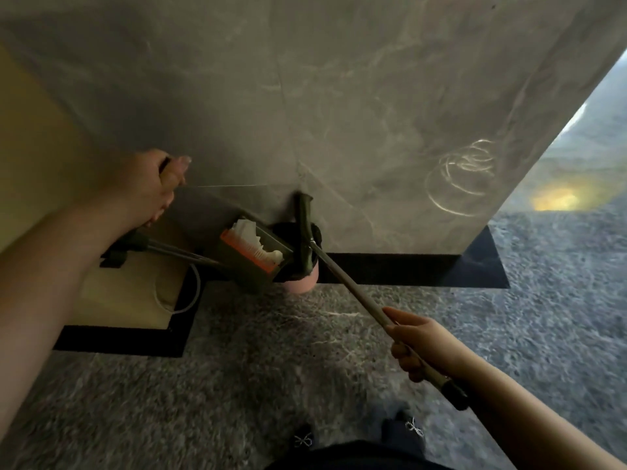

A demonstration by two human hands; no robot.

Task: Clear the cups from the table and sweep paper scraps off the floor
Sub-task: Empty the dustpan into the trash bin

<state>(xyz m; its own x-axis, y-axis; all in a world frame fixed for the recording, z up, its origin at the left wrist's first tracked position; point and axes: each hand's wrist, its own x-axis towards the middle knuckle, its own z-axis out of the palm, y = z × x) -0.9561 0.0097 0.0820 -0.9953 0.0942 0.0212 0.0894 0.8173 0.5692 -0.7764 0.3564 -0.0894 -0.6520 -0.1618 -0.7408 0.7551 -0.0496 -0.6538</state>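
My left hand (159,184) grips the upright handle of a grey-green dustpan (254,262), which is tilted over a pink bin (302,283) with a black liner. White paper scraps (252,237) lie in the pan against its orange comb edge. My right hand (415,344) is closed around the metal pole of a broom (346,279). The broom's dark green head (305,232) stands on end over the bin, close to the pan's right side. No cups are visible.
A grey marble wall or counter front (373,113) with a black plinth (407,269) rises right behind the bin. A beige cabinet (129,293) with a white cord stands at left. Grey speckled floor (271,368) spreads below; my dark shoes (403,429) are at the bottom.
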